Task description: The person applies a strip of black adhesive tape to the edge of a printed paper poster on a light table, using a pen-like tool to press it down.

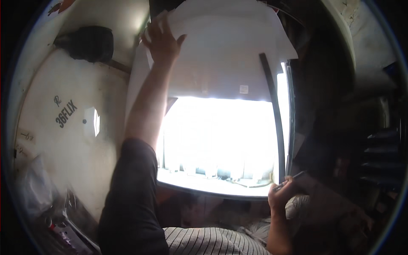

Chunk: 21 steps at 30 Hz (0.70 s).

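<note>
My left hand (163,46) lies with spread fingers on the upper left part of a large pale sheet (221,55). The sheet covers the far part of a brightly lit panel (221,136) and has a small pale square (243,89) near its lower edge. At the panel's near right corner, my right hand (281,194) is closed around a slim, dark pen-like tool (300,174); its exact kind is unclear. A long, narrow dark strip (274,106) runs along the panel's right side, from the sheet down to my right hand.
On the left stands a whitish board (63,153) with dark markings. A black bundle (87,43) is at its top, and clear plastic (36,187) lies at the lower left. The right side is very dark, with several stacked dark shapes (380,155).
</note>
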Tool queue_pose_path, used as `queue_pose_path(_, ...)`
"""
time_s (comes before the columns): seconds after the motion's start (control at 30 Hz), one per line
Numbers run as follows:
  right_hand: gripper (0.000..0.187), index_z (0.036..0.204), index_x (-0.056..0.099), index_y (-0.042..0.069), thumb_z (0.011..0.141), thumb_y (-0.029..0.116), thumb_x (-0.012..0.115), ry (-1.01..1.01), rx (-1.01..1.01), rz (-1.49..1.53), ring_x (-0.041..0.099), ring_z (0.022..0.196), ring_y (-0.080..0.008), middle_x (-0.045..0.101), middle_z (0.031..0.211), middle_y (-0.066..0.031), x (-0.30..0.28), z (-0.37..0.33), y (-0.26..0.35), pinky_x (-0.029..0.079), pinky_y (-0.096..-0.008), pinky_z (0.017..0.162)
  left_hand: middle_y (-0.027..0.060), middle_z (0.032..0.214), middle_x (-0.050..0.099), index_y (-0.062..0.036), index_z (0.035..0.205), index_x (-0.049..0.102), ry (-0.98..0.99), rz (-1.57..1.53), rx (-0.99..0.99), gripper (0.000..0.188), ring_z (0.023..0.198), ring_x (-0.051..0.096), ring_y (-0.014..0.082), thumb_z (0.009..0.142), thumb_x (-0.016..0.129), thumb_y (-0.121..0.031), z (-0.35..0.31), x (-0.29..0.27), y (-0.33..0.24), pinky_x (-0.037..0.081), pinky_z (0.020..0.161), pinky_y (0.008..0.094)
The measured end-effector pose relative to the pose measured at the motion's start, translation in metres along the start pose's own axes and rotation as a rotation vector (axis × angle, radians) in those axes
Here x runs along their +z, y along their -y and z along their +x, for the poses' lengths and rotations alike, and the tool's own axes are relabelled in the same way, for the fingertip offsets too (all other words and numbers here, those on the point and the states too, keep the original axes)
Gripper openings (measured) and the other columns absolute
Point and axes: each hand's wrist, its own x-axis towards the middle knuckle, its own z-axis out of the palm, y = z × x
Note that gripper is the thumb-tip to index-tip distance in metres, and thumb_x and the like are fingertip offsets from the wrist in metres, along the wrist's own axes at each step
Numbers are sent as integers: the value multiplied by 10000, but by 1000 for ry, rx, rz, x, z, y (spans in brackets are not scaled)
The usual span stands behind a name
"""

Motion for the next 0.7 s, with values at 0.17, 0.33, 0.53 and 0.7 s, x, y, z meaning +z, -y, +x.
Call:
queue_pose_path(0.17, 508, 1224, 436, -43, 742, -9, 592, -73, 65, 16, 534, 943, -333, 490, 1040, -199, -7, -3, -32, 445, -427, 873, 189, 1678, 8, -163, 1622, 87, 665, -165, -129, 1007, 1548, -43, 379, 897, 330, -820, -114, 33, -93, 13, 1197, 637)
queue_pose_path(0.33, 543, 1243, 421, -43, 732, 7, 601, -42, 40, 86, 506, 932, -276, 476, 1026, -158, 9, -12, -16, 430, -388, 914, 215, 1670, 44, -141, 1616, 104, 872, -321, -311, 1011, 1540, 33, 415, 898, 327, -817, -101, 65, -91, 81, 1189, 654)
queue_pose_path(0.53, 476, 1306, 398, 16, 877, 29, 605, -14, 79, 272, 480, 1066, -260, 456, 1147, -148, -9, -13, -34, 387, -403, 989, 156, 1685, 33, -184, 1622, 75, 586, -498, -90, 929, 1550, 4, 372, 941, 317, -767, -168, 51, -35, 42, 1191, 651)
queue_pose_path(0.7, 348, 1196, 441, 27, 898, 101, 606, 10, 10, 208, 523, 867, -209, 483, 1025, -111, 1, -18, -9, 448, -332, 785, 144, 1671, 161, -108, 1600, 210, 794, -207, -435, 773, 1550, 98, 324, 1020, 367, -593, -304, -7, 193, 53, 1224, 553)
